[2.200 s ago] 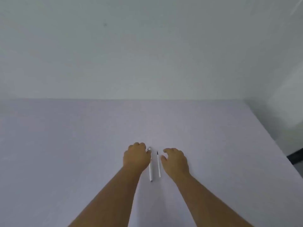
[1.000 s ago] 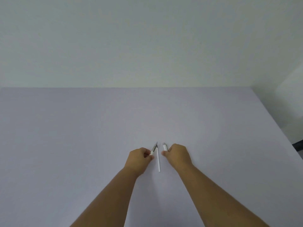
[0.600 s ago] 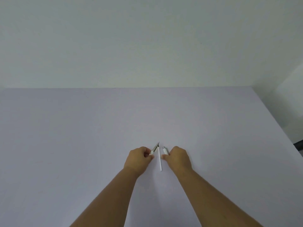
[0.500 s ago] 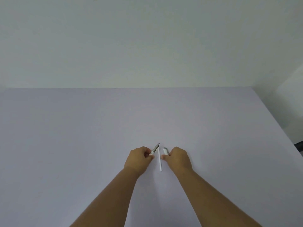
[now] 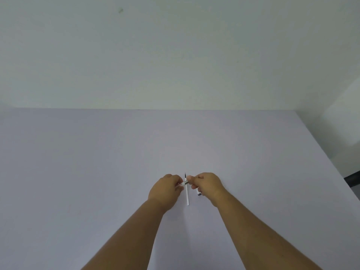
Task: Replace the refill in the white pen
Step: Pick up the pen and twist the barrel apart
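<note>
My left hand (image 5: 167,189) and my right hand (image 5: 208,184) meet over the middle of the lilac table (image 5: 97,172). Between their fingertips they pinch the white pen (image 5: 184,184), of which only a short white piece and a grey band show. The left hand hides the barrel. A small white piece with a dark end, apparently the pen cap (image 5: 198,193), sticks out under my right palm. A thin white refill (image 5: 187,195) with a dark tip lies on the table between the hands, pointing away from me.
The table's far edge meets a plain pale wall (image 5: 175,55). The table's right edge (image 5: 331,158) runs diagonally, with a dark object (image 5: 352,180) beyond it on the floor side.
The hands were apart, the left holding the pen with its tip up and the right holding the cap. They have come together, and the right fingers now grip the pen's front end.
</note>
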Motion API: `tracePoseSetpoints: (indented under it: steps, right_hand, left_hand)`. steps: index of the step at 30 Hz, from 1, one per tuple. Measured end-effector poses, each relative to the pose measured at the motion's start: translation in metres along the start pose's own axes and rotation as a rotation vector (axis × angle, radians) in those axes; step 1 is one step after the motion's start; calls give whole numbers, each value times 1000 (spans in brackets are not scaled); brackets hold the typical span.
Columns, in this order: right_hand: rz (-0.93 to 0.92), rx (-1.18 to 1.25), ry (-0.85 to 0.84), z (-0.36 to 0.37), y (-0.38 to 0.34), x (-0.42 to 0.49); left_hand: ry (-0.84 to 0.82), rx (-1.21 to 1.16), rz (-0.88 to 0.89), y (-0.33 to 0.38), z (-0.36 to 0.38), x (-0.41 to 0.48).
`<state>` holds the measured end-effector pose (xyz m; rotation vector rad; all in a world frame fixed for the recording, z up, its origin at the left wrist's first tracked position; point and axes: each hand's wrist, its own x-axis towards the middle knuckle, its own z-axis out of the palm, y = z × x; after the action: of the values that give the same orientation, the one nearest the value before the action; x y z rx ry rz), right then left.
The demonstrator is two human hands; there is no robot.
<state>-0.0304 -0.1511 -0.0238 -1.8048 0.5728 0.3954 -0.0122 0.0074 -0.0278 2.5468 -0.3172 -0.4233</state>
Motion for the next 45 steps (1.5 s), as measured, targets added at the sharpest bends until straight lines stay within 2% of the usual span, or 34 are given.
tracePoseSetpoints:
  steps: [10,14,19,22,25,30,34,38,41,45]
  right_hand:
    - [-143,185,-98,-12,-5,-8]
    - [-80,110,-126,-15,-10,-11]
    - [-153,23,-184,-18,-11,-12]
    - [-100,20,-213,-17,-14,-15]
    - [-111,-61,-148,-17,-17,-16]
    - [-135,-39,-178,-17,-19,-16]
    - [-135,-122,-111,-18,-23,-17]
    - [-149,-58,-186,-19,-23,-18]
    - [-102,-95,-169,-19,-25,-21]
    - [-169,-102,-168,-21,-23,-19]
  left_hand:
    - [-98,-277,-25,2,-17,1]
    - [-105,-190,37,3,-22,0]
    - [-107,-111,77,4,-25,-4]
    - [-91,-75,104,5,-28,-5]
    - [-94,-33,128,7,-31,-6]
    - [-83,6,153,9,-35,-6]
    - [-73,27,170,11,-38,-7]
    - [-73,51,179,12,-40,-6]
    - [-72,50,181,12,-41,-6]
    - [-75,43,181,15,-42,-6]
